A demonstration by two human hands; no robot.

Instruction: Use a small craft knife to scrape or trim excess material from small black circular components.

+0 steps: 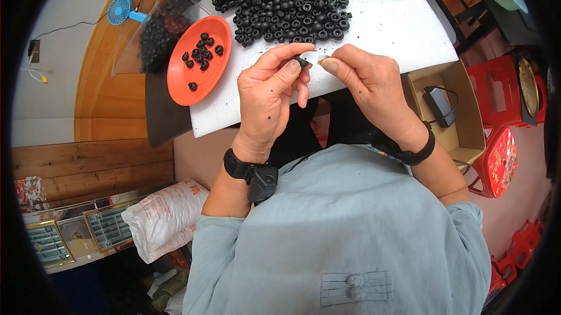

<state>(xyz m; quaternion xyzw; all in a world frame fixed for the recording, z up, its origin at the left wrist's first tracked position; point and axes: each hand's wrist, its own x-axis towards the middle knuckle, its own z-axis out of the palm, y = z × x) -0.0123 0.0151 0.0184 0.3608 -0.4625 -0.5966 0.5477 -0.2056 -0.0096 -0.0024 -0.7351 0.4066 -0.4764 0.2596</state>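
Note:
Between the thumb and index finger of my left hand [272, 81] sits a small round black rubber piece [302, 61]. My right hand [365, 78] pinches a thin, pale, blade-like strip [314, 57], whose far end reaches the black piece. Its exact kind is too small to make out. Both hands are held over the near edge of a white foam board [219, 108]. Just beyond them lies a large heap of similar black rubber pieces [286, 5]. An orange plate [178, 78] to the left holds several more of them.
A clear plastic bin [131, 52] with black pieces stands at the left, near a small blue fan [120, 10]. On the right is a cardboard box [467, 125] with a black adapter [439, 106] inside. A red stool [501, 160] and a white sack [163, 218] flank me.

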